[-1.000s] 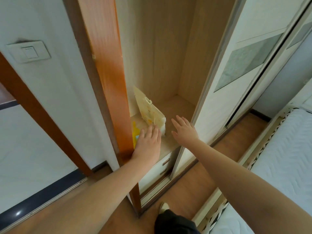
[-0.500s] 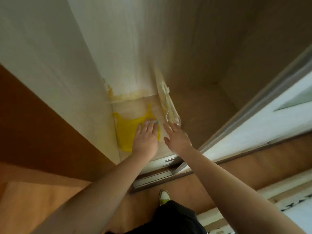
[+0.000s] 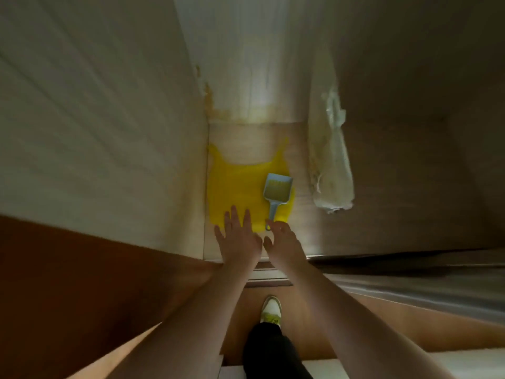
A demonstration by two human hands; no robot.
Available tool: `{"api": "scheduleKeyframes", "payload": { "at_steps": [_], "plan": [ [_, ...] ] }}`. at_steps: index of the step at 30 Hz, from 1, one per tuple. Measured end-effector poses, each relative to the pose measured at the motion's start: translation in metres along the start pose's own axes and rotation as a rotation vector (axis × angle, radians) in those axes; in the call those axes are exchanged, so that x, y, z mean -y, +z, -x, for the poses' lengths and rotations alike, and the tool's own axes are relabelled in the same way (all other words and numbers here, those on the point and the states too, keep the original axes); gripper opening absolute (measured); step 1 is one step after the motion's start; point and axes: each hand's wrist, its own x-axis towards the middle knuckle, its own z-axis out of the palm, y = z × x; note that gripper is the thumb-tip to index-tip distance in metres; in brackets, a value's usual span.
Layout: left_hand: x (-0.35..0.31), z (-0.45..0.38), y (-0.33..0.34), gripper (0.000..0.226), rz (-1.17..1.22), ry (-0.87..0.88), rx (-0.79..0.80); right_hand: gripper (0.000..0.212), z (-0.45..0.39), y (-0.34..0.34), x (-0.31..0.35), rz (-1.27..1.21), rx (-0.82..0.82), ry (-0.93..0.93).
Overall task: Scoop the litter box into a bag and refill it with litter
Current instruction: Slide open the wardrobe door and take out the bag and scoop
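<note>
The task looks to be at its very start: the person is gathering tools from a wardrobe shelf (image 3: 382, 214), and no litter box is in view, so scooping, bagging and refilling all appear to lie ahead. A yellow bag (image 3: 235, 187) lies flat on the shelf against the left wall, its handles pointing to the back. A grey-blue scoop (image 3: 276, 192) lies on the bag's right part, bowl toward the back and handle toward the person. To the right, apart from the bag, a pale sack (image 3: 329, 165) leans upright; it may be the litter, though blur hides any label. The left hand (image 3: 237, 236) is spread, fingers open, fingertips on the bag's near edge, gripping nothing. The right hand (image 3: 284, 242) is loosely open, its fingertips right at the end of the scoop's handle; whether they touch it is too blurred to tell, and no grip is closed yet. A shoe (image 3: 270, 309) stands on the floor below.
</note>
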Motion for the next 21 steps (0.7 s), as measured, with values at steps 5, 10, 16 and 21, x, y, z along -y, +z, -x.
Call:
{"api": "scheduleKeyframes", "payload": {
  "at_steps": [5, 10, 16, 21],
  "plan": [
    [0.014, -0.045, 0.041, 0.073, 0.222, -0.200, -0.185, 0.045, -0.047, 0.036, -0.019, -0.049, -0.148, 0.053],
    [0.038, -0.077, 0.072, 0.060, 0.192, -0.292, -0.232, 0.047, -0.087, 0.053, -0.031, 0.064, -0.200, 0.127],
    [0.038, -0.092, 0.089, 0.029, 0.355, -0.336, -0.228, 0.031, -0.108, 0.054, -0.040, -0.073, -0.354, 0.240],
    [0.041, -0.092, 0.084, 0.016, 0.502, -0.299, -0.251, 0.034, -0.102, 0.046, -0.055, -0.034, -0.241, 0.310]
  ]
}}
